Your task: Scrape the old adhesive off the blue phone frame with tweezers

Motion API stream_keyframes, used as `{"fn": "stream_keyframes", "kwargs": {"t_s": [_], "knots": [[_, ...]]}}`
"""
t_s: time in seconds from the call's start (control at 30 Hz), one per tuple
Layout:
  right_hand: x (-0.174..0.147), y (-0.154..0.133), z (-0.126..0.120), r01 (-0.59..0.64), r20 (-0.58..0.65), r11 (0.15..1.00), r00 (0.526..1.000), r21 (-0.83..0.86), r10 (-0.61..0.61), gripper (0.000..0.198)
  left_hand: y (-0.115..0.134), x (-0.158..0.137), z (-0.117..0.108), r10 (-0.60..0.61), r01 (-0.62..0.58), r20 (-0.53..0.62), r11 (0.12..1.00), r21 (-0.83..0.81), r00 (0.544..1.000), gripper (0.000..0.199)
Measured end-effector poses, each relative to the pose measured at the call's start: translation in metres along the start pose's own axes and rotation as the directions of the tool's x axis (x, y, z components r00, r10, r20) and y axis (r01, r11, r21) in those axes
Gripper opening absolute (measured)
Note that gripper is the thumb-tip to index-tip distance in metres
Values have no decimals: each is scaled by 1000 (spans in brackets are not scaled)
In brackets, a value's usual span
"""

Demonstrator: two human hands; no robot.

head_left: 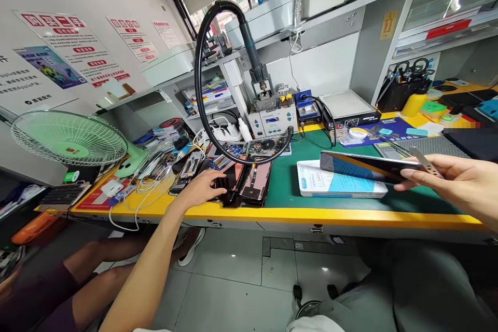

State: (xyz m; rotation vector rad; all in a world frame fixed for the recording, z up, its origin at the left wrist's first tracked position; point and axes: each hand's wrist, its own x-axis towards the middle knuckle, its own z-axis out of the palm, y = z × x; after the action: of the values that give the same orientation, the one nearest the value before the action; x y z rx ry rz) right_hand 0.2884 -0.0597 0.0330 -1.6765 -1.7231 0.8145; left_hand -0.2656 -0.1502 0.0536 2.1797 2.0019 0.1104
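My right hand (pixel 455 181) grips a dark smartphone (pixel 358 166) by its right end, tilted on its edge above a white and blue box (pixel 338 181). A thin metal blade with holes (pixel 426 163) is held in the same hand. My left hand (pixel 200 188) is spread over the left side of a pile of phone parts, thumb and fingers apart and touching the dark pieces. Beside it lies a phone screen (pixel 257 181) with its back facing up. Another opened phone (pixel 189 168) is left of the fingers. My left fingertips are partly hidden among the parts.
A hot air station (pixel 274 120) stands behind the parts, its black hose looping forward over them. Cables (pixel 146 187) and a green fan (pixel 70 140) are at left. Tweezers (pixel 397 146) and a grey perforated mat (pixel 420 148) lie at right. Another person's legs (pixel 97 264) are at lower left.
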Motion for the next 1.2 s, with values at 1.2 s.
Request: {"fn": "stream_keyframes", "kwargs": {"t_s": [1.2], "knots": [[23, -13, -4, -8, 109, 959, 994, 282, -24, 45, 218, 126, 54, 351, -469, -321, 750, -466, 880, 17]]}}
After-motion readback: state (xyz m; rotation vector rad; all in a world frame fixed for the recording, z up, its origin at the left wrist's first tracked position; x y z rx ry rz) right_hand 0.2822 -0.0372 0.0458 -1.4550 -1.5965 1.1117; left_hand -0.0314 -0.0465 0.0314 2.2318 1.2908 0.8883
